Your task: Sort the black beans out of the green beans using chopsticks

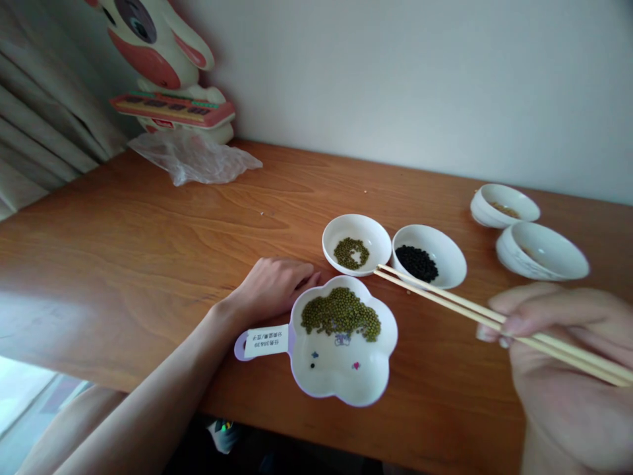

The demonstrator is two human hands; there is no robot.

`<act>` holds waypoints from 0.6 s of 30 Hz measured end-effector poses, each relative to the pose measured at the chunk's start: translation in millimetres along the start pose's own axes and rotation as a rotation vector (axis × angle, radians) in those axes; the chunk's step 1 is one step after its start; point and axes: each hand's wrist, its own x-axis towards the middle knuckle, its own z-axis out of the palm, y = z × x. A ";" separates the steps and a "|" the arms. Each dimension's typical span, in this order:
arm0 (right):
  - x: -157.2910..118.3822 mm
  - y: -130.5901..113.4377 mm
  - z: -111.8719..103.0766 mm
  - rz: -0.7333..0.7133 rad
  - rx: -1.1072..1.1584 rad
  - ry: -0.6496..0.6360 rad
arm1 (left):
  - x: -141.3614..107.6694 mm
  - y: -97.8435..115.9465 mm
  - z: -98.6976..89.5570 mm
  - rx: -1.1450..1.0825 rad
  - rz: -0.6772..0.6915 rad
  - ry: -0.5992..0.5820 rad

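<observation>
My right hand (564, 349) grips a pair of wooden chopsticks (455, 301). Their tips lie over the near rim of a white bowl (378, 245) of green mung beans (352, 253), with nothing visible between them. Loosely curled, my left hand (274, 285) rests on the table beside a flower-shaped, purple-rimmed dish (346, 386) with a labelled handle (264, 341). More mung beans (341, 313) cover its far half. A small black dot (312, 365) shows on the dish floor; I cannot tell whether it is a bean or print. To the right, another white bowl (452, 259) holds black beans (417, 262).
At the right stand two more white bowls, a rear one (529, 208) with tan grains and a nearer one (568, 257) with a little something pale. A crumpled plastic bag (198, 158) and a toy keyboard (173, 109) with an animal figure are at the back left of the wooden table (148, 244).
</observation>
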 end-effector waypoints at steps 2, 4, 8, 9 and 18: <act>3.8 0.9 13.1 -0.036 0.142 0.070 | 0.0 0.0 0.7 0.008 0.004 0.006; 8.0 0.2 27.2 0.045 0.157 0.052 | -0.1 -0.5 2.0 0.010 0.008 0.014; 11.3 -4.1 40.6 0.073 0.148 0.087 | -0.2 -2.9 5.4 0.003 0.002 0.015; 10.8 -5.7 40.2 0.052 0.151 0.114 | -0.2 -3.5 6.1 -0.003 -0.001 0.013; 1.5 -20.3 28.6 0.147 0.034 -0.238 | -0.6 -5.1 8.3 -0.018 0.006 0.017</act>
